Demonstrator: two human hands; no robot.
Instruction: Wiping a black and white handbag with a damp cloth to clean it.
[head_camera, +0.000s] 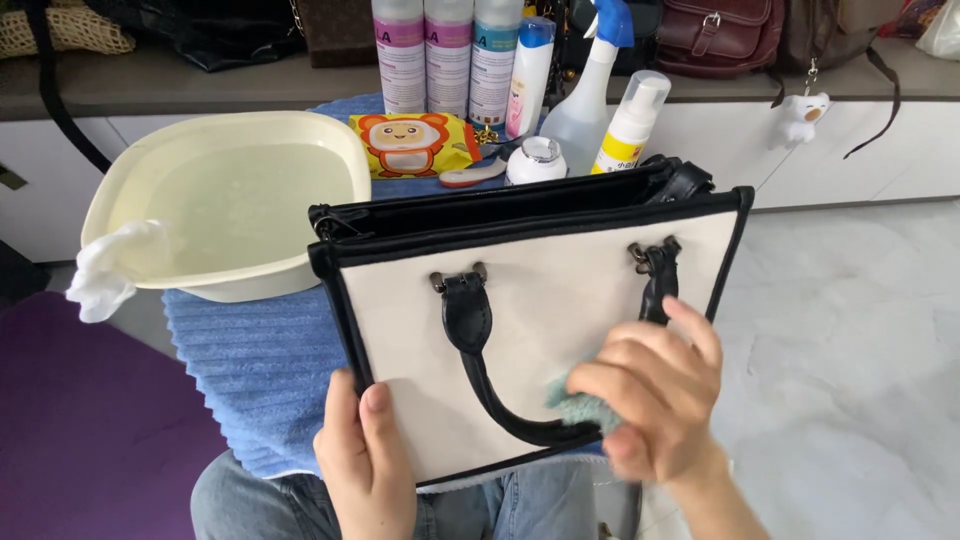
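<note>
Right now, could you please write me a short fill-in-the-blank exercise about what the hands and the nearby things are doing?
1. The right hand presses a small teal ____ against the bag.
2. The left hand grips the bag's lower ____ corner.
3. The cream basin holds ____.
4. A white rag hangs over the basin's ____.

Missing words: cloth; left; water; rim

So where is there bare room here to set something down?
Bare blue towel shows between the cream basin and the left hand holding the handbag. Behind the bag, the bottles and wipes pack crowd together. The right hand presses a cloth.
</note>
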